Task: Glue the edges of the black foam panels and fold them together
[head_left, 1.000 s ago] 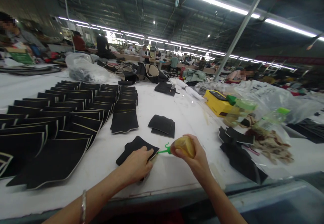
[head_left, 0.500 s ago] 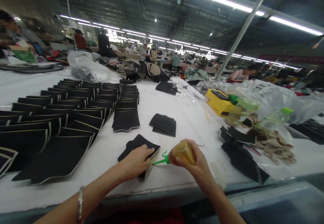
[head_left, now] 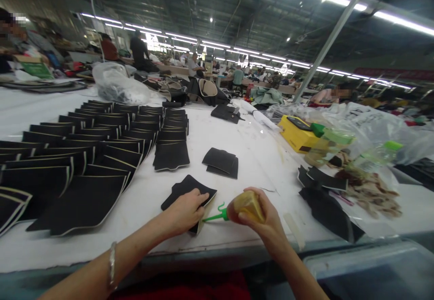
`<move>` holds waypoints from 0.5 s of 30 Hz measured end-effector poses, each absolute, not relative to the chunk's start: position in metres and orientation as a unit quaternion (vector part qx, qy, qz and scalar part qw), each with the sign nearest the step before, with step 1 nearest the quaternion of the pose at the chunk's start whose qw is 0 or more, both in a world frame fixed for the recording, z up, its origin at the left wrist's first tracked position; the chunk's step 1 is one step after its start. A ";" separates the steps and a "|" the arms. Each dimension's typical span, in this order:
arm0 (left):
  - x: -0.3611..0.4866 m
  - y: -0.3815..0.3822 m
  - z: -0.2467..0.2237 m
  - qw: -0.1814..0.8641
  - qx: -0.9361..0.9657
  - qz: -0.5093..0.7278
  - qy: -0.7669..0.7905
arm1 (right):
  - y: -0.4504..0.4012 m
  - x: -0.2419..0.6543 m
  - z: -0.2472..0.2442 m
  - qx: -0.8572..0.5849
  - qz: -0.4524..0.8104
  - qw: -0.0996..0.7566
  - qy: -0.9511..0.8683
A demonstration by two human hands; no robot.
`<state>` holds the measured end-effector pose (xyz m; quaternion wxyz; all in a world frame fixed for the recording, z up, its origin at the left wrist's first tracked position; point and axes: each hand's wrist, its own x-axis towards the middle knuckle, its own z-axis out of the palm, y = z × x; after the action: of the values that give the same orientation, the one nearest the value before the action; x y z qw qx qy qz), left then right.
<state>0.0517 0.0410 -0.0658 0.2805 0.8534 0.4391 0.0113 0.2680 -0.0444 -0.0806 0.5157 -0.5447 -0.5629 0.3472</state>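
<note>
My left hand (head_left: 190,209) is closed on a black piece (head_left: 179,190) near the table's front edge, one finger pressing on its top and the thumb side at its pale edge. In my right hand (head_left: 262,216) is a squeeze bottle (head_left: 247,206) of amber liquid, tilted sideways. Its green nozzle (head_left: 215,215) points left, with the tip at the pale edge of the black piece, beside my left fingers. Two smaller black pieces (head_left: 220,161) lie overlapped just beyond.
Overlapping rows of black pieces (head_left: 84,200) cover the left of the white table (head_left: 251,155). On the right are a yellow box (head_left: 296,135), clear plastic bottles, a crumpled brown cloth (head_left: 376,194) and more black pieces (head_left: 328,212). People are at tables farther back.
The view has shifted slightly, so the table items appear a little higher and farther right. Both hands keep nearly the same pose, with the nozzle tip still at the piece's edge.
</note>
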 end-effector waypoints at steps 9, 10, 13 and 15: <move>0.051 0.041 -0.068 0.282 0.852 0.011 0.440 | -0.043 0.272 -0.082 -0.535 0.358 0.511 -0.570; 0.051 0.041 -0.068 0.284 0.852 0.012 0.440 | -0.042 0.272 -0.082 -0.539 0.346 0.514 -0.571; 0.051 0.041 -0.067 0.285 0.852 0.013 0.438 | -0.043 0.273 -0.083 -0.538 0.348 0.510 -0.574; 0.051 0.040 -0.067 0.280 0.855 0.012 0.437 | -0.045 0.273 -0.084 -0.527 0.379 0.499 -0.574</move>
<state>0.0510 0.0401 -0.0670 0.2797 0.8548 0.4370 0.0124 0.2727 -0.0448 -0.0844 0.4992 -0.5268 -0.5742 0.3789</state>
